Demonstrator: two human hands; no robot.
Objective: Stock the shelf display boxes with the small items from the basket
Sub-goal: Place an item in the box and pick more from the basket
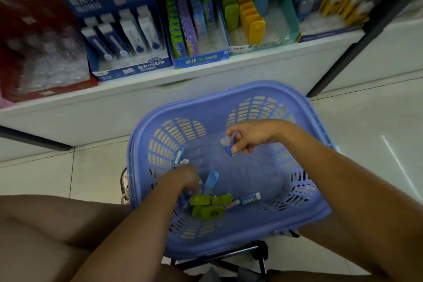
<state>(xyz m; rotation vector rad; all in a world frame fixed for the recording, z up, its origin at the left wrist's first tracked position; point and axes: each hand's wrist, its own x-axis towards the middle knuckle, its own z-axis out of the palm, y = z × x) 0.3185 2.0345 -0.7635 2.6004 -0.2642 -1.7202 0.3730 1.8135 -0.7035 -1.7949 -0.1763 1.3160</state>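
Right hand (246, 136), raised over the middle of the lilac basket (206, 98), pinches a small blue item (229, 147) between thumb and curled fingers. Left hand (183, 178), blurred, sits lower and nearer the body, down among the loose items on the basket floor; whether its fingers hold anything cannot be told. Just beside it lie green items (207, 212), a blue capsule-shaped case (212, 178) and a "kada" packet (250, 199); beyond the right-hand grip stand the partly filled shelf display boxes (199, 58).
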